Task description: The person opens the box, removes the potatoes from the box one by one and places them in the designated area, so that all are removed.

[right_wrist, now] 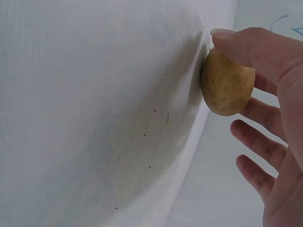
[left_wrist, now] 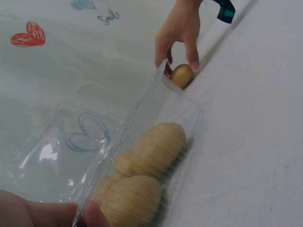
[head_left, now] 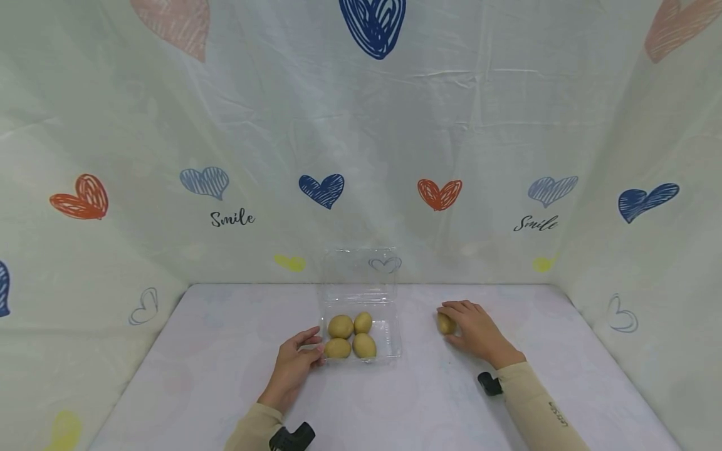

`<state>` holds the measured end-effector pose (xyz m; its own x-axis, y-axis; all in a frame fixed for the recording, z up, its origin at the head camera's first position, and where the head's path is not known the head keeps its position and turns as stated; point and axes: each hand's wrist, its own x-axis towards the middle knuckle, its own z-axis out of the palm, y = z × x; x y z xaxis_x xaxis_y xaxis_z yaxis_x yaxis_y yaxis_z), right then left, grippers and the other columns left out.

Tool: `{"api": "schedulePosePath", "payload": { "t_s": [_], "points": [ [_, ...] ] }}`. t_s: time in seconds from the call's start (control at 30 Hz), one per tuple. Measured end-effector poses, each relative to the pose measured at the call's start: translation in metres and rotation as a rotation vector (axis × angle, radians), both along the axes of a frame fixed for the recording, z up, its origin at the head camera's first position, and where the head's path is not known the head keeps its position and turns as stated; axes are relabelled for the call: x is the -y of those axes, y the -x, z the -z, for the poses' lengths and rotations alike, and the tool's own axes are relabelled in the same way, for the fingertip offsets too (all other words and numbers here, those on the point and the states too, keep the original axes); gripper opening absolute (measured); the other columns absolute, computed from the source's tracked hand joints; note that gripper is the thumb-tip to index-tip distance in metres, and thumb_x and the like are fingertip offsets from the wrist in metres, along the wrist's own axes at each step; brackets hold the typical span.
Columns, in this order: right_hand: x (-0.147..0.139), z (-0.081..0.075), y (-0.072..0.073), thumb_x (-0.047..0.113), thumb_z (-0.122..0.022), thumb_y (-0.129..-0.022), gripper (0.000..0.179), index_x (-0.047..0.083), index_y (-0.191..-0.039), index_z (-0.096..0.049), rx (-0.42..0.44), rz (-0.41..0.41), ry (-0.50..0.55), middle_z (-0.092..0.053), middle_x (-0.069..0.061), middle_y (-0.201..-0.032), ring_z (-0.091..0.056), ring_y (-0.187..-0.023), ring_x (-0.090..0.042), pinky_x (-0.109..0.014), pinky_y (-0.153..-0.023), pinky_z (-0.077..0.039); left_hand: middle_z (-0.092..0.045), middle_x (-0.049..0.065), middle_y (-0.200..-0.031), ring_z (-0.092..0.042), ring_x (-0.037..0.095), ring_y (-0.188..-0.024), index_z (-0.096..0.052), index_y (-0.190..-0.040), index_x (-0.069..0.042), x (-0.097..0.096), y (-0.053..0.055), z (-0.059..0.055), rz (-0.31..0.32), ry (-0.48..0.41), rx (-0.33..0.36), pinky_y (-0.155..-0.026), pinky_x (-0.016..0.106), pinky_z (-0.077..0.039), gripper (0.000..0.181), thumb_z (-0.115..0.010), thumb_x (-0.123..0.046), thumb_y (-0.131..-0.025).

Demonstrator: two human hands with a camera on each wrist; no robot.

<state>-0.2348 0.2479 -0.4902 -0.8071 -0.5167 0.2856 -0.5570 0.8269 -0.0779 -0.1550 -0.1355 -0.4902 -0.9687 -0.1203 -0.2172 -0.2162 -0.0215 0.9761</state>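
A clear plastic clamshell box (head_left: 389,338) stands on the table with its lid (head_left: 361,272) raised at the back. Several potatoes (head_left: 341,327) lie in its left and middle part. At the box's left side my left hand (head_left: 294,368) pinches the wall between thumb and fingers, as the left wrist view shows. To the right of the box, my right hand (head_left: 476,331) has thumb and fingers around a single potato (right_wrist: 227,82), which is at the table surface. The other fingers of that hand spread loosely in the right wrist view.
A white cloth covers the table (head_left: 225,376). Behind it hangs a pale curtain (head_left: 361,125) printed with hearts and "Smile". Small dark specks (right_wrist: 145,135) dot the cloth near the right hand. Each wrist carries a black camera mount (head_left: 489,383).
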Motion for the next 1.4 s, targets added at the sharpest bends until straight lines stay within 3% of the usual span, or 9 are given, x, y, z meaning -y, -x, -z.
{"api": "schedulePosePath", "payload": {
  "t_s": [0.3, 0.67, 1.1, 1.4],
  "points": [
    [0.006, -0.001, -0.001, 0.015, -0.094, -0.079, 0.058, 0.004, -0.131, -0.07, -0.008, 0.01, 0.02, -0.067, -0.016, -0.135, -0.062, -0.122, -0.038, -0.059, -0.104, -0.052, -0.053, 0.025, -0.13, -0.061, 0.016, -0.084, -0.049, -0.148, 0.013, 0.0, 0.0, 0.0, 0.002, -0.008, -0.002, -0.073, 0.025, -0.058, 0.05, -0.06, 0.01, -0.1],
    [0.044, -0.016, -0.015, 0.021, -0.091, -0.084, 0.058, 0.01, -0.135, -0.068, -0.01, -0.041, 0.024, -0.066, -0.01, -0.139, -0.061, -0.128, -0.034, -0.055, -0.11, -0.05, -0.053, 0.025, -0.13, -0.061, 0.016, -0.084, -0.048, -0.148, 0.013, -0.001, 0.0, 0.0, 0.007, -0.022, -0.008, -0.073, 0.025, -0.058, 0.049, -0.059, 0.01, -0.1],
    [0.089, -0.026, -0.025, 0.026, -0.091, -0.085, 0.055, 0.013, -0.134, -0.068, -0.069, -0.226, 0.048, -0.067, -0.006, -0.135, -0.061, -0.126, -0.027, -0.049, -0.108, -0.051, -0.053, 0.026, -0.129, -0.062, 0.016, -0.083, -0.049, -0.148, 0.014, -0.001, 0.001, -0.001, -0.002, -0.011, -0.007, -0.072, 0.025, -0.058, 0.049, -0.059, 0.011, -0.099],
    [0.11, -0.026, -0.023, 0.027, -0.092, -0.084, 0.058, 0.014, -0.135, -0.068, -0.053, -0.274, -0.005, -0.067, -0.004, -0.135, -0.062, -0.126, -0.026, -0.045, -0.111, -0.05, -0.053, 0.026, -0.129, -0.061, 0.015, -0.083, -0.049, -0.147, 0.015, 0.0, 0.0, -0.001, -0.001, -0.02, -0.002, -0.072, 0.024, -0.058, 0.049, -0.059, 0.012, -0.099]
  ]
}}
